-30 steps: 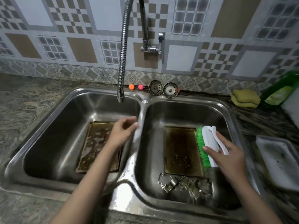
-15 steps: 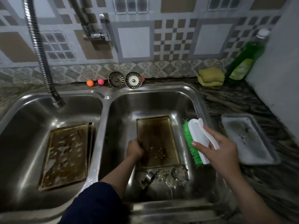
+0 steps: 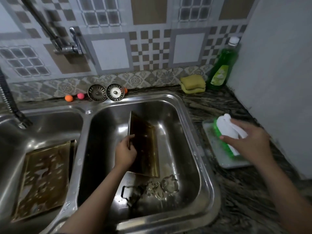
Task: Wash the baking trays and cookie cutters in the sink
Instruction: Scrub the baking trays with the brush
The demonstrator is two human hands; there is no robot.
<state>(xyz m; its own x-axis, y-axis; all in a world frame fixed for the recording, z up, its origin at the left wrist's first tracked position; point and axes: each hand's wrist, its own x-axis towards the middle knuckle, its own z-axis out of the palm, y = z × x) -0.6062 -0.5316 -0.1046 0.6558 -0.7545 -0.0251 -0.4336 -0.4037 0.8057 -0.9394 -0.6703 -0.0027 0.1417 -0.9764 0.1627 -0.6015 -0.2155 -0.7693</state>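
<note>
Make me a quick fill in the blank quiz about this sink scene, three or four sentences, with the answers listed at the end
1. The left hand grips the edge of the dark baking tray in the ____ basin of the sink.
2. The right hand holds a white scrub brush with ____ bristles.
3. The cookie cutters lie on the basin floor, ____ the person than the tilted tray.
4. The yellow sponge sits beside a ____ bottle.

Answers: right; green; nearer; green
</note>
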